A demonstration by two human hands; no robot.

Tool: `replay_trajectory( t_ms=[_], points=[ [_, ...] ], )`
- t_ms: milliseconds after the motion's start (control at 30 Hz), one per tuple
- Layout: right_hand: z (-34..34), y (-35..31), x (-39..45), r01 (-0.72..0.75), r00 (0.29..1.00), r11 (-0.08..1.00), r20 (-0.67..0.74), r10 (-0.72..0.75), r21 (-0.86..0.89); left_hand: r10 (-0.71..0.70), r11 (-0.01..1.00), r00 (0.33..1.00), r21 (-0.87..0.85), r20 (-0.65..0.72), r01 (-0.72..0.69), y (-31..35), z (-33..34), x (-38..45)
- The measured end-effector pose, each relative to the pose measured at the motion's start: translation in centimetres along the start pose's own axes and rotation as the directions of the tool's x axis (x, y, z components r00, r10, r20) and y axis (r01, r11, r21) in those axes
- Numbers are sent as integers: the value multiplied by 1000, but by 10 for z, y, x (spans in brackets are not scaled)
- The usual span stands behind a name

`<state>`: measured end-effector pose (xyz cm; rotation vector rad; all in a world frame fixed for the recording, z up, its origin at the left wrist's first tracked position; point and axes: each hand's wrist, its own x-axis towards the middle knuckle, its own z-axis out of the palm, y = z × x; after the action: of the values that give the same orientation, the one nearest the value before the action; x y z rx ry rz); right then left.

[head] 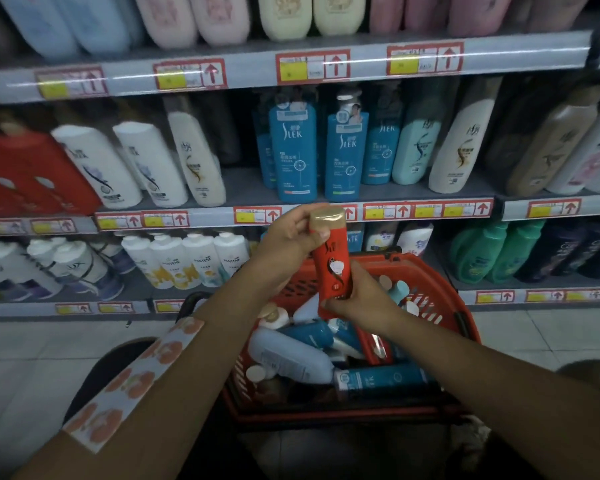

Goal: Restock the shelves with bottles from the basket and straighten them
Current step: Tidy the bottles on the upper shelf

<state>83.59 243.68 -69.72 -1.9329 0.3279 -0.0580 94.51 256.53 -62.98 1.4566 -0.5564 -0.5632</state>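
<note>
Top-shelf bottles (284, 15): caps and upper bodies cut off by the upper frame edge; labels blurred.
Price tags (312, 66): print too blurred to read.
Red pack (32, 174): left side cut off by the frame edge; motion-blurred.
Red bottle (331, 258): cap side covered by the left hand (291, 237); base covered by the right hand (364, 299).
Basket (440, 306): near rim in shadow; lower bottles buried under others, count not determinable.
Dark bottles (575, 251): label text illegible.
Sleeve (132, 379): cut off at the lower left.
</note>
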Motion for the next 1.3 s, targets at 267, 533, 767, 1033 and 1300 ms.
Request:
replay_trajectory(
  t_ms=[267, 533, 767, 1033, 1300],
  points=[
    [12, -89, -9, 163, 987, 987, 18, -163, -4, 210, 975, 976, 83, -53, -205, 87, -36, -39],
    [-5, -235, 1, 371, 928, 929, 51, -370, -16, 371, 923, 914, 173, -165, -344, 219, -83, -55],
    [-8, -332, 11, 462, 887, 885, 34, -461, -48, 490, 854, 852, 296, -182, -428, 305, -114, -69],
    [14, -387, 21, 534, 844, 845, 46, -534, 4, 536, 819, 820, 359, -199, -448, 345, -147, -79],
    [28, -433, 28, 577, 816, 817, 50, -576, 8, 567, 790, 794, 418, -221, -448, 377, -170, -86]
  ],
)
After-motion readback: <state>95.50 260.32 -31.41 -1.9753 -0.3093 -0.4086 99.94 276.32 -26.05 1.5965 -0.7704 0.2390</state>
